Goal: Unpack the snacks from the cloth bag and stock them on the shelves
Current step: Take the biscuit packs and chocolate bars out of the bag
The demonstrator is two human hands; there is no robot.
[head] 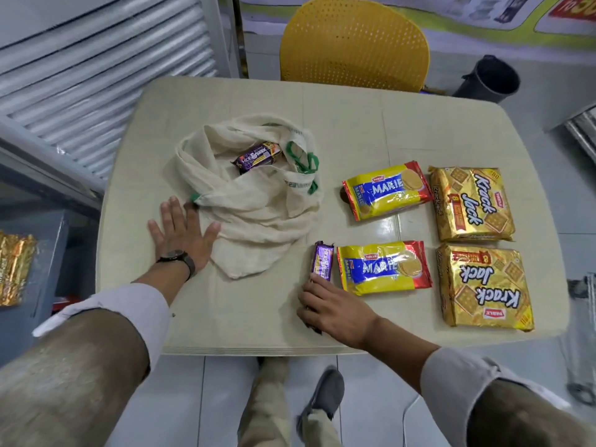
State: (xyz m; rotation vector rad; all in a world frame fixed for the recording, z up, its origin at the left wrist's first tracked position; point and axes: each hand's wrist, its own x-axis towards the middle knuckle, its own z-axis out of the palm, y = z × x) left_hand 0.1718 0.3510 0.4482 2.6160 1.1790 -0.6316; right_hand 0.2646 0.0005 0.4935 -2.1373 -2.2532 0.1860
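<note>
A cream cloth bag [258, 208] with green handles lies crumpled on the beige table [245, 314]. Inside its open mouth sits a purple Hide & Seek pack [257, 155]. My left hand [182, 235] rests flat on the table, fingers spread, touching the bag's left edge. My right hand [332, 306] holds the near end of a second purple Hide & Seek pack [322, 261] lying on the table. To the right lie two yellow Marie packs [387, 189] [383, 267] and two golden Krack Jack packs [472, 203] [483, 287].
A yellow perforated chair [354, 40] stands behind the table. A dark bin [491, 79] is on the floor at the back right. Golden packs [14, 267] sit on a blue-grey shelf at the left. White slatted shutters fill the upper left.
</note>
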